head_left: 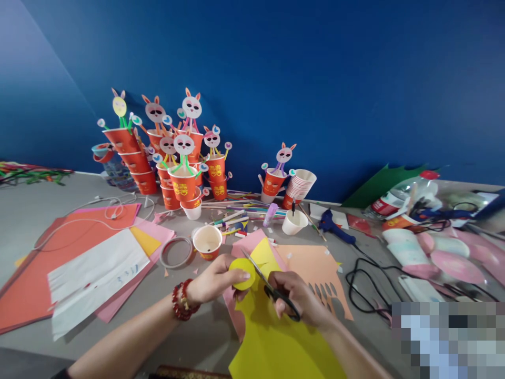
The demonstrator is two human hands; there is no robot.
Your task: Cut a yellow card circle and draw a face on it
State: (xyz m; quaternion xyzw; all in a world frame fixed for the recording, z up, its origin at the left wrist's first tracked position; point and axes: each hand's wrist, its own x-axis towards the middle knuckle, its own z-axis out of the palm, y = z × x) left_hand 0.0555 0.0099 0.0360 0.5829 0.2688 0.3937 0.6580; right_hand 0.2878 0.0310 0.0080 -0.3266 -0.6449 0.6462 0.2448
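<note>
Between the thumb and fingers of my left hand (221, 278) is a yellow paper circle (241, 267). My right hand (298, 297) has its fingers through the handles of a pair of scissors (272, 292), whose blades point up and left beside the circle's right edge. Below both hands spreads a large yellow sheet of paper (284, 342) with a curved cut in its left edge. Under it lie pink paper (234, 316) and a peach sheet (315, 260) with cut-outs along its lower part. Whether the blades touch any paper, I cannot tell.
Red paper cups (183, 184) with rabbit figures stand stacked at the back. Nearer are a roll of tape (176, 253), a cup (207, 241) and a white cup (294, 223). A blue glue gun (335, 227) with a black cord lies right; red sheets (27, 284) lie left.
</note>
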